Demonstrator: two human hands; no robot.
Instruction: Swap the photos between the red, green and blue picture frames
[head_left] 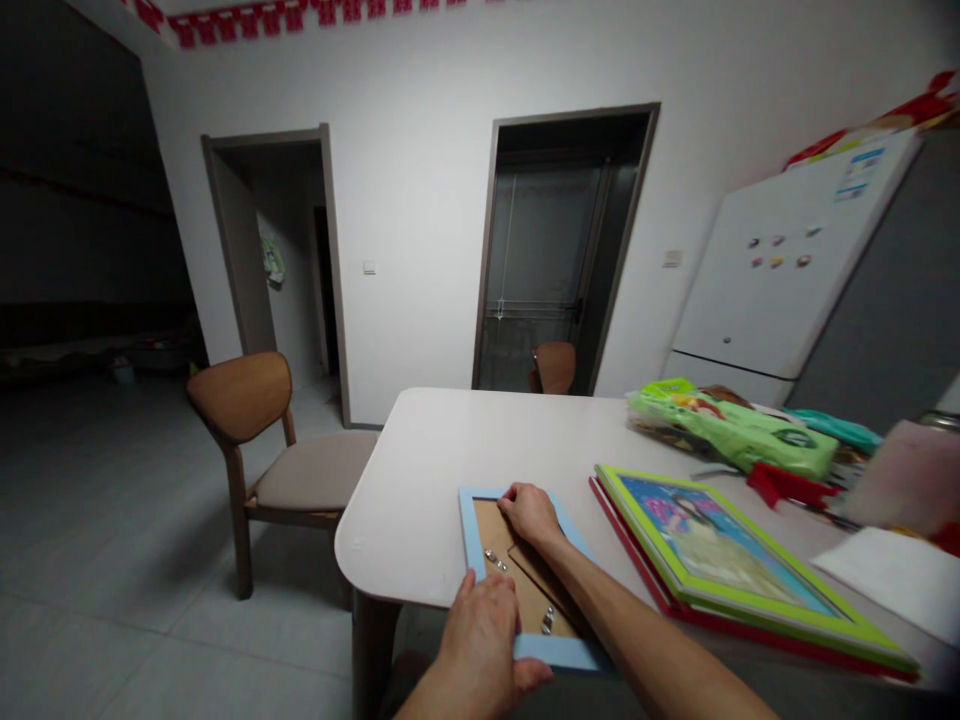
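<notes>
Basically, left hand (480,625) grips the blue frame (471,530) at its near-left corner, long axis running away from that grip, while right hand (532,515), farther out, touches the backing board's (489,520) far end, pinch unclear.

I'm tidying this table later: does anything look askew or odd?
One thing: the near end of the blue frame seems to overhang the table, rather than lying fully on it. I see no spill.
</notes>
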